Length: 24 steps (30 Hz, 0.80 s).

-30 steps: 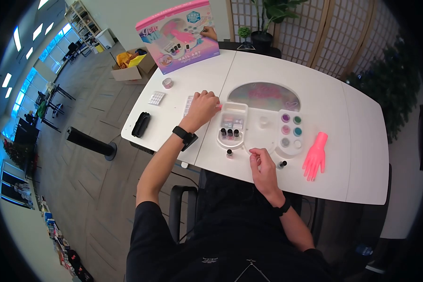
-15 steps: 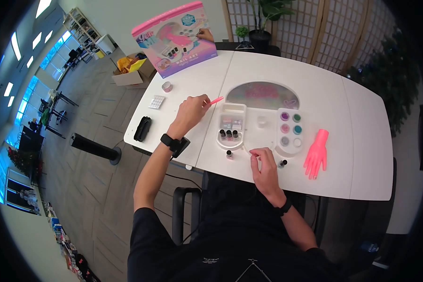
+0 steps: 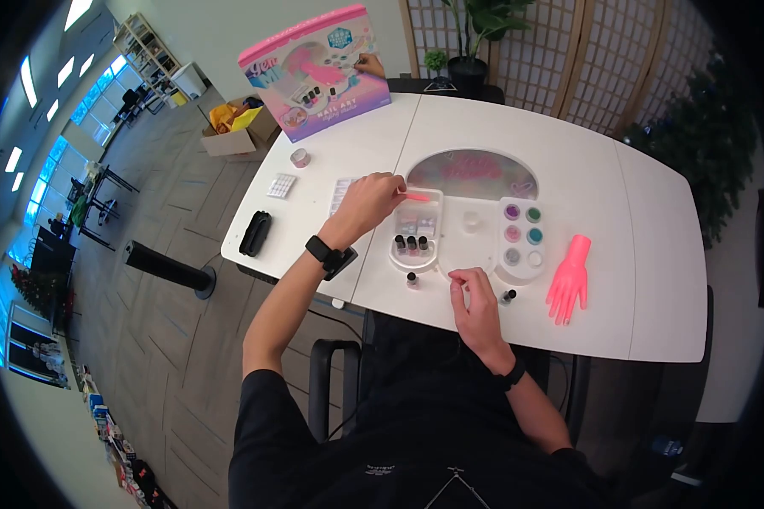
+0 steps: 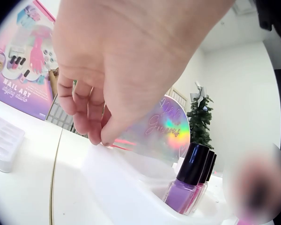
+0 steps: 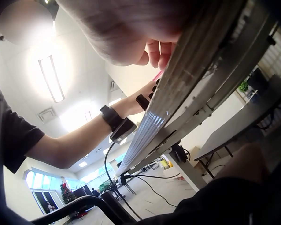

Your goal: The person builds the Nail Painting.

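Observation:
My left hand [image 3: 367,204] pinches a slim pink stick-like tool [image 3: 416,198] over the back compartment of a white tray [image 3: 440,208]. In the left wrist view, the fingertips are right at the rim, close to the tool's pink end [image 4: 124,142]. Several black-capped nail polish bottles [image 3: 412,243] stand in the front of the tray. My right hand [image 3: 477,310] rests at the table's near edge, fingers loosely bent, holding nothing. Close to it are one upright polish bottle [image 3: 412,281] and another lying tipped over [image 3: 508,297].
A pink model hand [image 3: 570,280] lies at the right, beside a holder [image 3: 522,269] with several coloured pots. Behind the tray stands a shiny half-round panel [image 3: 475,174]. On the left are a clear case [image 3: 339,193], a black case [image 3: 255,233] and the nail art box [image 3: 318,76].
My left hand lifted the pink tool from the clear case area, then carried it right, over the tray. My right hand has stayed put at the table edge.

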Motion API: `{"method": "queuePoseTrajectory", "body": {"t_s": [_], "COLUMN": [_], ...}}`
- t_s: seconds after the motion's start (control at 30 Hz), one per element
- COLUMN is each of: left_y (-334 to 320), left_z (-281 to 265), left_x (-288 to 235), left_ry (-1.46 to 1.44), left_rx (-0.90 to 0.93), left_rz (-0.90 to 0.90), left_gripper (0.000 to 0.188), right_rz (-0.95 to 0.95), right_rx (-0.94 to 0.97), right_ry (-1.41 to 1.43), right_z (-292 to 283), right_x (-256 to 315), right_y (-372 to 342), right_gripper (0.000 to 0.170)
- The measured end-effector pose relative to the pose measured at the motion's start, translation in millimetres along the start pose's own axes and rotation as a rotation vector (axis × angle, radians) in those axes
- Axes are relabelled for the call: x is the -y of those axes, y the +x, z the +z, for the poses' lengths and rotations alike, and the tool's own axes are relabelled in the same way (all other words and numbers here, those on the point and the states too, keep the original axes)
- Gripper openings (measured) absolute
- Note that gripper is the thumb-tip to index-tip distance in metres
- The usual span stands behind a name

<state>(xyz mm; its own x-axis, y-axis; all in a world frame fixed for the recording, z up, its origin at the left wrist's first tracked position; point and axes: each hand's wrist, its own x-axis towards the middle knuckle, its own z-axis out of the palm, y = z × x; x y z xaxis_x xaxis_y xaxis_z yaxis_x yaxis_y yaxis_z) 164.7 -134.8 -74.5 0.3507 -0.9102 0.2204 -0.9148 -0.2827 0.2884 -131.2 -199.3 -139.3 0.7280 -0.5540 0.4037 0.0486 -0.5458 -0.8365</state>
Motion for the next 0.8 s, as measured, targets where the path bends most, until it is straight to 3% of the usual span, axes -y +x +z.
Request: {"method": "queuePoseTrajectory", "body": {"t_s": [0.13,0.23,0.43,0.63,0.8], "left_y": [2.8,-0.1,-2.1,1.4,-2.8], "left_z": [0.5,3.5,12.6,13.9,21.8], "left_x": [-2.4,4.2,12.7,10.5,14.9], "left_ry": [-0.067,-0.095,-0.067,-0.022,-0.065], "left_rx": [0.031,0.043,0.191,0.212,0.171], "left_rz": [-0.039,0.050,0.039,0.033,0.063], "left_gripper": [0.015,0.017,0.055,0.070,0.065], "right_rz": [0.009,-0.006,0.013,0.010,0.007], "right_rx": [0.004,0.005,0.004,0.007,0.006], "right_ry": [0.004,0.000,0.012,0.005,0.005], "right_z": [-0.3,-0.1,-0.2,0.3,-0.1], "right_x": [1.4,-0.6,0.7,-0.8,0.7], "right_y": [0.4,0.3,0.3,-0.4,0.2], "right_gripper": [0.014,0.014,0.014,0.014,0.014]}}
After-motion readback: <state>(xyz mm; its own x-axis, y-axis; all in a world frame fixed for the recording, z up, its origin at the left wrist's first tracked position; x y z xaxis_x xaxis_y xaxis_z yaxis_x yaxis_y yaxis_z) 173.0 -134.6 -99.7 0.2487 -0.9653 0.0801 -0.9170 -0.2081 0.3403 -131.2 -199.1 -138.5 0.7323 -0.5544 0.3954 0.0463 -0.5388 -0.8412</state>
